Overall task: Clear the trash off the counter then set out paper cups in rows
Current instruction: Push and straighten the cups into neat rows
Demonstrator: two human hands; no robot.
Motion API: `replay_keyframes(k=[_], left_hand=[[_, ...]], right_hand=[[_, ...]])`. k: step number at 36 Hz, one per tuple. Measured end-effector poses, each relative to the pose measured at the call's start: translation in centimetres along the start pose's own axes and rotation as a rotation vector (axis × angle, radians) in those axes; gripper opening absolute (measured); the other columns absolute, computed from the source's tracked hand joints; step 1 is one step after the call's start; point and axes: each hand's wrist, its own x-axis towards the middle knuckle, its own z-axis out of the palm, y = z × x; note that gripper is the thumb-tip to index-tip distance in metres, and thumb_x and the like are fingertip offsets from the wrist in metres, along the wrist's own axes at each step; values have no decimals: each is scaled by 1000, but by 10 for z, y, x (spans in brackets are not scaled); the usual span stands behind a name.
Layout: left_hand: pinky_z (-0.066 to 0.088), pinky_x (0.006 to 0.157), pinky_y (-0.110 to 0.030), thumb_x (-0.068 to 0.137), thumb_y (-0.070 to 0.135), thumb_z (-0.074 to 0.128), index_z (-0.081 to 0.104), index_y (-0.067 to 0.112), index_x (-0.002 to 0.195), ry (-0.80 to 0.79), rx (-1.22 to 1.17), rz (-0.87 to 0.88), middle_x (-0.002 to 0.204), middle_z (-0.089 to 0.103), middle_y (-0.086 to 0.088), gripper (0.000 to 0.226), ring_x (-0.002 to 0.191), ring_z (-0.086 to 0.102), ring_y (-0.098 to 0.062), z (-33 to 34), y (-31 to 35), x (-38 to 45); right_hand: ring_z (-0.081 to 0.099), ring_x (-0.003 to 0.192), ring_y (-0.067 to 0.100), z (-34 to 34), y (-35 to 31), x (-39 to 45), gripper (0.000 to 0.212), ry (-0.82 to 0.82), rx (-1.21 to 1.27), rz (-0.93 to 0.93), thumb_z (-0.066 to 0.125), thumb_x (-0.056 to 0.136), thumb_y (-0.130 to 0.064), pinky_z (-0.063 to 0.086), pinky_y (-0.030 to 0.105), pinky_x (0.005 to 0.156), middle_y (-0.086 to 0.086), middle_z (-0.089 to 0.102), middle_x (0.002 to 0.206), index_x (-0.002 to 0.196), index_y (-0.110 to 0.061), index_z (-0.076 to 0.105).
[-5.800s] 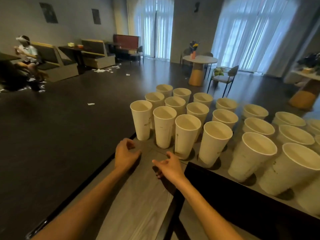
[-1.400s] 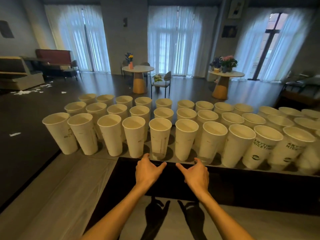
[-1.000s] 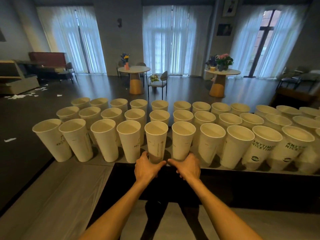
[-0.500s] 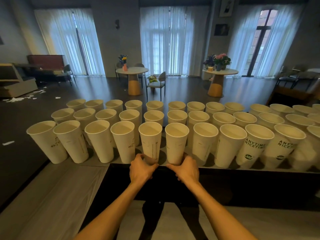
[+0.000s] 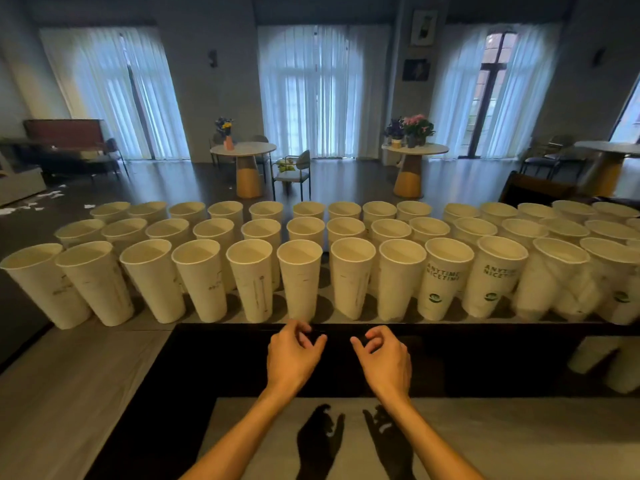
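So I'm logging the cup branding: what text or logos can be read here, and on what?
"ANYTIME NICETIME": front-row paper cup, above a small green logo.
"ANYTIM... NICETIM...", cut off by the cup's curve: the neighbouring cup to its right, same green logo.
Faint marks on the left front-row cups: too small to read.
Wall frames: no legible text.

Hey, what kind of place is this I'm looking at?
Probably a café or event lounge. Rows of paper cups stand on a counter, and beyond it are round pedestal tables with flowers, chairs and tall curtained windows.
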Motion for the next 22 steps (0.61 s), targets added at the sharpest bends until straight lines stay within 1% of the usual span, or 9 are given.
replay_keyframes(k=[4,8,11,12,15,16,18,20,22], left_hand=[[62,82,-34,79,51,81,53,20,142,-93,47,-3,68,72,8,75,71,70,0,34,25,-2],[62,87,-41,72,63,80,38,19,151,-70,97,-58,87,76,4,100,86,74,-10,62,35,14],[64,83,-42,69,64,81,43,21,144,-43,94,-81,108,76,-2,94,91,76,-19,74,40,23],[64,81,-42,69,63,81,45,22,142,-33,96,-87,115,74,-2,91,90,76,-21,77,41,26],[65,73,-40,65,64,83,45,24,141,-25,111,-138,130,67,-5,94,84,77,-21,81,44,33],[66,69,-39,65,62,84,44,25,141,-32,109,-155,131,66,-5,93,79,77,-20,82,46,35],[65,60,-34,69,56,85,46,26,138,-54,95,-166,132,65,-3,85,66,76,-16,82,50,37],[63,53,-30,73,49,86,48,24,135,-84,69,-174,131,64,-4,76,53,73,-12,81,52,39],[62,51,-31,75,47,85,49,22,132,-99,47,-169,130,64,-5,72,50,71,-12,82,51,42]], right_hand=[[60,60,-1,-21,23,16,45,64,-9,89,79,77,-47,46,20,57,-9,63,61,109,-21,60],[66,74,5,-36,37,38,75,21,-41,164,77,72,-57,55,28,72,-9,67,70,131,-19,52],[70,92,13,-39,43,54,95,-7,-74,196,75,65,-69,57,32,80,-3,73,96,141,-20,45],[72,88,12,-40,42,58,99,-28,-80,201,74,64,-71,58,31,77,0,73,103,143,-21,42],[67,49,2,-41,35,68,97,-83,-75,191,76,68,-66,52,19,50,3,70,112,145,-21,38],[65,45,2,-42,33,72,97,-99,-62,182,77,68,-64,52,19,46,3,70,108,146,-20,38],[65,43,3,-42,29,80,93,-131,-45,170,79,69,-60,55,22,44,-1,72,86,143,-19,40],[65,43,6,-40,27,87,80,-163,-31,174,81,70,-55,57,25,45,-3,70,70,133,-18,49],[65,42,7,-39,25,92,68,-189,-16,176,82,70,-53,56,25,44,-1,69,64,120,-17,54]])
